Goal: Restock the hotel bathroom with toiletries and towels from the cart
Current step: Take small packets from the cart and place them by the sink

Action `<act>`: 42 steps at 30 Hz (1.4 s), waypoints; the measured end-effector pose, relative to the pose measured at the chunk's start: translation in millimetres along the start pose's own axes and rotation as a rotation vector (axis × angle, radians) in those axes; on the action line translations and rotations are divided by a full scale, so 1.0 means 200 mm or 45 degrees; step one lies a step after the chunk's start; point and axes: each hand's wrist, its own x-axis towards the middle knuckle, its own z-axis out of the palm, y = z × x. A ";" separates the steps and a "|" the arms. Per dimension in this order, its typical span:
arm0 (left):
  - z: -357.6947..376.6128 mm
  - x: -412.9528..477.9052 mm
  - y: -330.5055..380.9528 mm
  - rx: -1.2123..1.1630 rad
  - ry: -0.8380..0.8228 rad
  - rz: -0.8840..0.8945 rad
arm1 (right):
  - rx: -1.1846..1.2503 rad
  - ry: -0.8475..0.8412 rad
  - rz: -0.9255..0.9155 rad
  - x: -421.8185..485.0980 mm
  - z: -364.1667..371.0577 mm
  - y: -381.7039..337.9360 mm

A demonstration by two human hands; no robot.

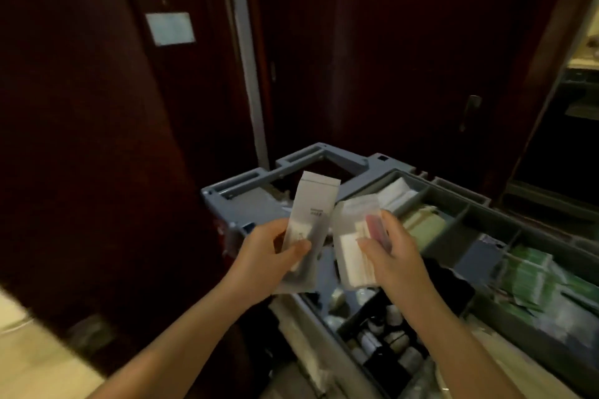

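The grey housekeeping cart (pixel 327 159) stands in front of me, its top tray split into compartments. My left hand (pixel 269 256) grips a long white toiletry sachet (pixel 311 214) that stands upright above the cart's near left corner. My right hand (pixel 392 253) holds a stack of clear toiletry packets (pixel 351 236), one with something pink inside. The two bundles almost touch at the middle of the view.
Green packets (pixel 531 275) fill a right-hand compartment, and pale folded items (pixel 424 223) lie further back. Small bottles (pixel 389 334) stand in a lower bin. Dark wooden doors (pixel 97 139) rise behind and to the left. A doorway (pixel 577 100) opens at right.
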 end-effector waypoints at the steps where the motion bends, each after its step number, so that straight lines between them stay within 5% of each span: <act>1: -0.08 -0.07 -0.02 0.008 0.047 0.002 | -0.001 -0.031 -0.031 -0.02 0.09 -0.02; 6: -0.47 -0.49 -0.12 0.072 0.342 -0.002 | 0.067 -0.176 -0.154 -0.15 0.56 -0.12; 21: -1.42 -1.85 -0.26 0.270 1.041 -0.172 | 0.429 -1.128 -0.333 -0.76 1.83 -0.58; 42: -1.50 -2.73 -0.17 0.358 2.128 -0.904 | 0.612 -2.460 -0.515 -1.31 2.90 -0.98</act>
